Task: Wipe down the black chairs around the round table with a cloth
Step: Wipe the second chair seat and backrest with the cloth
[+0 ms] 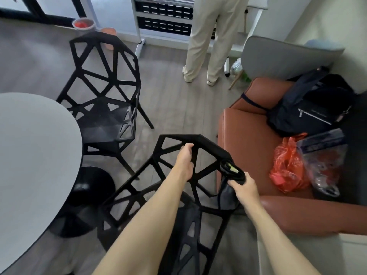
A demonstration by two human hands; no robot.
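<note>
While the left hand (185,155) gripped a strut to steady the near black chair (168,195) beside the round table (29,155), the right hand (243,187) clutched a dark cloth (231,175) against its backrest.

You had two black chairs: near chair (200,147) and far chair (105,76), both open triangular lattice. Cloth (228,192) was dark grey-black, with a yellow-green tag. Table (29,155) top was light grey, base black. Armchair (248,124) was rust-brown; bag (309,108) on it navy, plastic bag (288,167) red. Floor (174,100) was grey wood-grain.
</note>
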